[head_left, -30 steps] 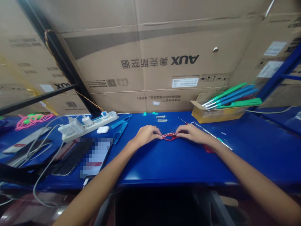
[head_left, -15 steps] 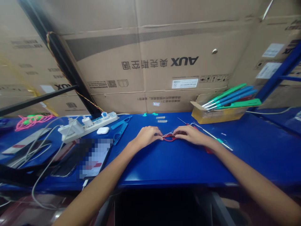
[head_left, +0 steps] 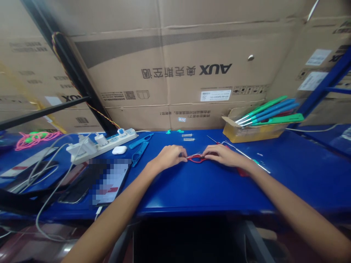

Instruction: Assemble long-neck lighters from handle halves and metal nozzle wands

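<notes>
A small bundle of red and white cord (head_left: 195, 159) stretches between my hands, low over the blue table (head_left: 192, 190). My left hand (head_left: 172, 156) pinches its left end between thumb and fingers. At the other end my right hand (head_left: 219, 155) is closed on the cord, with a small dark bit at its fingertips that I cannot make out. Beyond my right wrist lies a thin metal rod (head_left: 248, 157) with a green piece on it. A red item (head_left: 242, 172) is partly hidden under my right forearm. Two small clear-and-metal pieces (head_left: 188, 137) lie past my hands.
At the back right stands a cardboard box (head_left: 255, 134) of green and blue handled tools. To the left are a blue plastic tool (head_left: 140, 151), a white earbud case (head_left: 119, 150), a power strip (head_left: 105, 146) with chargers, and phones (head_left: 112, 182) with cables. Large cartons (head_left: 123, 47) form the back wall.
Both hands still grip the cord. My left hand has shifted slightly left, and the red loop between the hands looks a little more drawn out.
</notes>
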### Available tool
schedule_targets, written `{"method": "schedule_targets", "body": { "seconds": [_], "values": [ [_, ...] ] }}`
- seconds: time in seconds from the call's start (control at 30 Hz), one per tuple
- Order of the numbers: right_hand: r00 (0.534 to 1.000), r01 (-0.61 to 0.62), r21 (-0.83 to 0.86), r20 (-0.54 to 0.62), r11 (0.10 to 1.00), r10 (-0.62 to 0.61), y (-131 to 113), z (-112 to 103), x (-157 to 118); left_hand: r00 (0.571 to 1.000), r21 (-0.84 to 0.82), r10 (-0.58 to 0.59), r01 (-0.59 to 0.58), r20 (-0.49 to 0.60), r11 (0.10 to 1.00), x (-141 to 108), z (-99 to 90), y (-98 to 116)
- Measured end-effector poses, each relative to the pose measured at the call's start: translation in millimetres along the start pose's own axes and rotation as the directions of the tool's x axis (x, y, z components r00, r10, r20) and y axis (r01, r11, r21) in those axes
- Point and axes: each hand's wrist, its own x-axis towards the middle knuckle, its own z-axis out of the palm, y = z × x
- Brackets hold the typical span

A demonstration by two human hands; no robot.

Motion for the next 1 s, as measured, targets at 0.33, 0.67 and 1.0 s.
{"method": "schedule_targets", "body": {
  "seconds": [0.33, 0.67, 1.0],
  "values": [
    [0.999, 0.016, 0.031, -0.037, 0.999, -0.014, 3.8, 3.2, 1.8, 0.999, 0.016, 0.042, -0.042, 0.004, 0.999, -0.2, 0.8, -0.2],
    [0.996, -0.058, 0.184, -0.058, 0.981, 0.07, 7.7, 3.8, 3.8, 0.998, -0.006, 0.061, -0.061, -0.016, 0.998, 0.9, 6.3, -6.1],
    [0.989, -0.132, 0.16, -0.038, 0.978, 0.14, -2.7, -2.5, 2.2, 0.997, -0.012, 0.069, -0.069, -0.023, 0.998, 0.0, 6.0, -6.7]
  ]
}}
